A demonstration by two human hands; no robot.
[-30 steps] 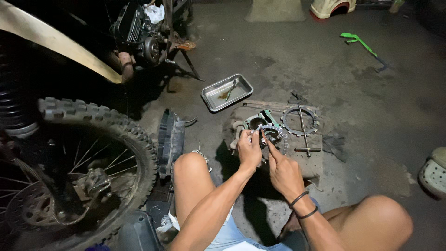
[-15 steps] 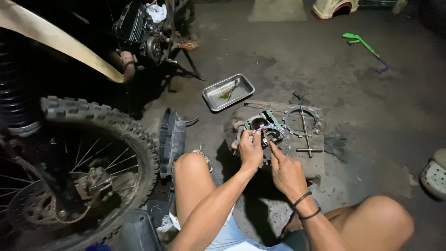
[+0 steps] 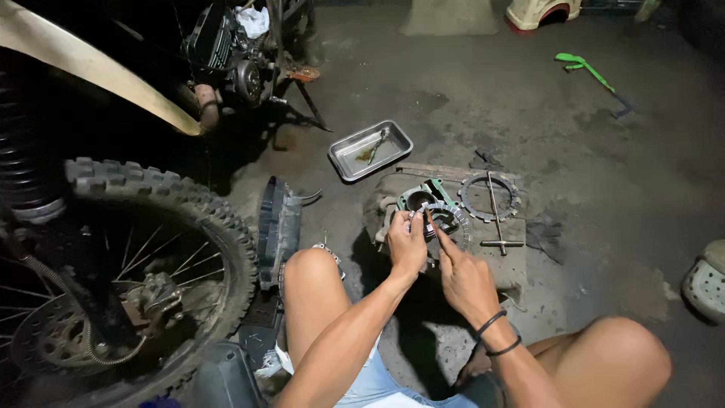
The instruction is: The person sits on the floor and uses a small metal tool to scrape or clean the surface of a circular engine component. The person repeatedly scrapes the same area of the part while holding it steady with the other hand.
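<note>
Concrete floor [image 3: 468, 98] bears tray [image 3: 341, 156], board [image 3: 513, 261].

shiny metal tray [image 3: 341, 156], matt knobby rubber tyre [image 3: 162, 190], rough concrete floor [image 3: 604, 181]

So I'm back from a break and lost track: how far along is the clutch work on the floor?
Done: the bike is opened up, one toothed ring and a T-wrench lie aside, and the tray holds a small part. In hand: the left hand and right hand hold a ring at the clutch pack. Left: seating the rings and refitting; the stack's depth is hidden.
</note>
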